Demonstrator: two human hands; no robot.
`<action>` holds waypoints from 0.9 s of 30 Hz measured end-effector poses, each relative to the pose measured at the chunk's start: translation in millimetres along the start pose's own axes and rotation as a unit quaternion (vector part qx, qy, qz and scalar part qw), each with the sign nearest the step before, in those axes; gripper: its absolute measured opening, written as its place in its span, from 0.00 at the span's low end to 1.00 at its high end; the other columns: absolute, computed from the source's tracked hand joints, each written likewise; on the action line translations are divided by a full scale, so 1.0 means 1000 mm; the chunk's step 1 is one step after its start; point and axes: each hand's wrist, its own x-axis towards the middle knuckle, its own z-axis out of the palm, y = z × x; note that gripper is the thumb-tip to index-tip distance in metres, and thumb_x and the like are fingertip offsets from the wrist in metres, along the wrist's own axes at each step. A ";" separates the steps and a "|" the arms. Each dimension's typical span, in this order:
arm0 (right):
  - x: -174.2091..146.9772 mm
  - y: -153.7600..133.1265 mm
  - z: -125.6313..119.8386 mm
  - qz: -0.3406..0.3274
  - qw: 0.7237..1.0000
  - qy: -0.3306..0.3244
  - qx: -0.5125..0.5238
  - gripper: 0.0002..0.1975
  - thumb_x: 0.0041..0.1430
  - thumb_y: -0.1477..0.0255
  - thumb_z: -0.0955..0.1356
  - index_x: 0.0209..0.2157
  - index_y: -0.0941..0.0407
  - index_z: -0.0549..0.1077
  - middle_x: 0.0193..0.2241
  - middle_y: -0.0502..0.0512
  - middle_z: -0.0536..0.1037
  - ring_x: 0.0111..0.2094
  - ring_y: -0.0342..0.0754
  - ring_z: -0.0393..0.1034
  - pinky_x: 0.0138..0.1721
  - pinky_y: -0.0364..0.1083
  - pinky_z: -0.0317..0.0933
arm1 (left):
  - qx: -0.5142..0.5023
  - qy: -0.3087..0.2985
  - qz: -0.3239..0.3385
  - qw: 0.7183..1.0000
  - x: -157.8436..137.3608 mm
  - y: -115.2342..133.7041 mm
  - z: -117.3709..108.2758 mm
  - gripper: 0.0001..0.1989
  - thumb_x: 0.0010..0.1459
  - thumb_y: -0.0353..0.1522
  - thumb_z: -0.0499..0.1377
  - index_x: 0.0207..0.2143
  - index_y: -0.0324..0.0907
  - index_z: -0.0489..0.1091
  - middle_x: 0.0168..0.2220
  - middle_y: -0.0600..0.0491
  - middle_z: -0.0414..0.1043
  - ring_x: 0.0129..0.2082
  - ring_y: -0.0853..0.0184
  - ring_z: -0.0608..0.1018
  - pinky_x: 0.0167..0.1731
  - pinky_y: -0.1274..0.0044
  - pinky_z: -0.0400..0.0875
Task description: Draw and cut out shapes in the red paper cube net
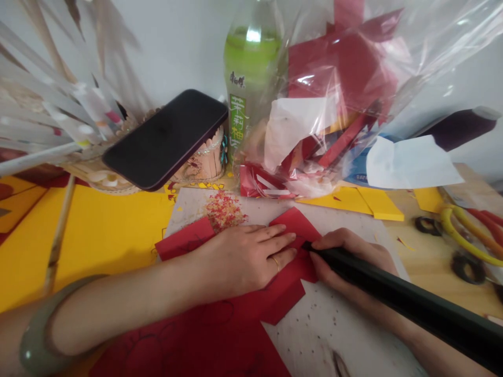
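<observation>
My left hand [251, 256] lies flat on a piece of red paper [293, 222], fingers stretched out and pressing it down. A ring is on one finger and a green bangle [35, 340] on the wrist. From the right, my right hand [353, 251] is closed around a long black pen-like tool [393, 290], its tip at the paper's right part. Whether it is a pen or a blade does not show. Dark drawn lines mark the red sheets. Under them is a pale board [314, 335], with a small heap of red and yellow paper bits [226, 209] behind my left hand.
A black phone [168, 136] rests tilted on a small wooden holder [204, 162]. Behind stand a green drink bottle [251, 63] and a clear plastic bag [314, 120] of red scraps. Yellow paper [35, 251] covers the left side; scissors [471, 230] lie at right.
</observation>
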 end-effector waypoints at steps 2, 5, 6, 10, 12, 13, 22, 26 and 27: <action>0.001 0.001 -0.001 -0.006 1.000 -0.003 -0.004 0.03 0.55 0.73 0.67 0.32 0.51 0.68 0.21 0.45 0.76 0.19 0.41 0.70 0.21 0.38 0.65 | 0.000 -0.004 0.002 1.000 0.000 0.000 0.000 0.14 0.65 0.27 0.51 0.51 0.37 0.70 0.54 0.48 0.71 0.52 0.61 0.74 0.45 0.72 0.72; 0.001 0.002 -0.001 -0.016 1.000 -0.006 -0.014 0.03 0.55 0.74 0.67 0.31 0.51 0.68 0.21 0.45 0.76 0.19 0.40 0.70 0.21 0.38 0.65 | 0.002 0.000 -0.003 1.000 0.000 -0.001 0.000 0.15 0.66 0.27 0.50 0.51 0.38 0.71 0.54 0.49 0.71 0.52 0.62 0.75 0.45 0.73 0.72; 0.001 0.002 -0.001 -0.019 1.000 -0.007 -0.016 0.03 0.55 0.74 0.67 0.31 0.51 0.68 0.20 0.44 0.76 0.18 0.40 0.70 0.21 0.38 0.65 | 0.001 0.002 -0.004 1.000 0.000 -0.001 0.000 0.15 0.66 0.27 0.50 0.51 0.38 0.71 0.54 0.49 0.71 0.52 0.62 0.75 0.44 0.73 0.72; 0.000 0.001 0.000 -0.018 1.000 -0.011 -0.012 0.03 0.55 0.74 0.67 0.31 0.51 0.68 0.21 0.45 0.76 0.18 0.40 0.70 0.21 0.37 0.65 | -0.002 0.000 -0.001 1.000 0.000 -0.001 -0.001 0.15 0.66 0.26 0.50 0.50 0.37 0.71 0.53 0.49 0.72 0.51 0.62 0.75 0.45 0.73 0.72; 0.000 0.001 0.000 -0.013 1.000 -0.009 -0.005 0.03 0.55 0.74 0.67 0.31 0.51 0.69 0.22 0.45 0.77 0.19 0.41 0.71 0.21 0.38 0.65 | -0.002 -0.002 0.001 1.000 0.000 -0.001 -0.002 0.15 0.66 0.26 0.49 0.51 0.37 0.71 0.53 0.48 0.71 0.52 0.62 0.74 0.45 0.73 0.72; 0.000 0.001 0.000 -0.010 1.000 -0.004 -0.002 0.03 0.55 0.73 0.67 0.31 0.51 0.69 0.22 0.46 0.77 0.19 0.41 0.70 0.21 0.38 0.66 | -0.001 -0.003 0.002 1.000 0.000 -0.001 -0.002 0.15 0.66 0.26 0.49 0.51 0.37 0.70 0.54 0.48 0.71 0.52 0.62 0.74 0.45 0.73 0.72; 0.001 0.000 0.000 -0.026 1.000 -0.014 -0.009 0.04 0.55 0.75 0.67 0.32 0.51 0.67 0.21 0.44 0.75 0.18 0.39 0.68 0.20 0.37 0.64 | 0.003 0.000 0.001 1.000 0.001 -0.001 -0.002 0.15 0.66 0.26 0.50 0.50 0.37 0.71 0.53 0.49 0.71 0.52 0.62 0.75 0.46 0.74 0.71; 0.000 0.000 0.000 -0.036 0.999 -0.009 -0.015 0.05 0.55 0.76 0.67 0.31 0.51 0.67 0.21 0.44 0.75 0.18 0.38 0.68 0.21 0.37 0.64 | 0.008 0.005 -0.002 1.000 0.001 0.000 -0.002 0.14 0.65 0.26 0.51 0.50 0.38 0.71 0.53 0.50 0.72 0.51 0.62 0.75 0.44 0.73 0.72; 0.000 0.000 0.000 -0.034 0.999 -0.009 -0.014 0.04 0.55 0.75 0.67 0.31 0.51 0.67 0.21 0.44 0.75 0.18 0.39 0.68 0.21 0.37 0.64 | 0.009 0.002 -0.002 1.000 0.001 0.000 -0.002 0.14 0.65 0.27 0.51 0.50 0.38 0.71 0.53 0.49 0.71 0.51 0.62 0.75 0.44 0.73 0.72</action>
